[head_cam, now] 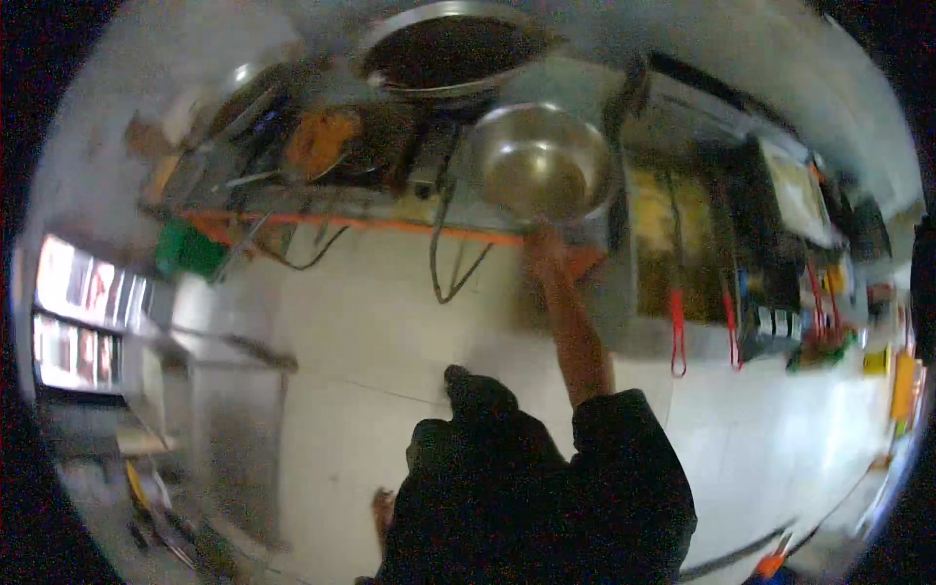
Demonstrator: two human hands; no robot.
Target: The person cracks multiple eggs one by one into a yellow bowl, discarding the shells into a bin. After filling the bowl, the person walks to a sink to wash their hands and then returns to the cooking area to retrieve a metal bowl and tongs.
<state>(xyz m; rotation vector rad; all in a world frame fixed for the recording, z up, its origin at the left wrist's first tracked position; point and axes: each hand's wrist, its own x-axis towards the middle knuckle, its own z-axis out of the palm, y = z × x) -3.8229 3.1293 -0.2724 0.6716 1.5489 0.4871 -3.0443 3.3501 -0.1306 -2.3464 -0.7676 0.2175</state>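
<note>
A wide steel pot [537,161] with a shiny inside stands at the right end of the stove [431,201]; a little pale liquid or a reflection shows at its bottom. My right hand [543,241], blurred, reaches out to the pot's near rim and appears to grip it; the fingertips are hidden. Low beside my dark clothing hangs my left hand [382,503], only partly visible and away from the stove. Behind the steel pot is a big round pan [457,55] with a dark inside.
Orange-brown food [322,142] sits on the stove's left side. An orange pipe [365,223] and looping hoses [439,281] run along the front. A green container [191,248] hangs at left. Red-handled baskets [678,322] rest in a fryer [647,292] at right. A metal table [238,439] stands left.
</note>
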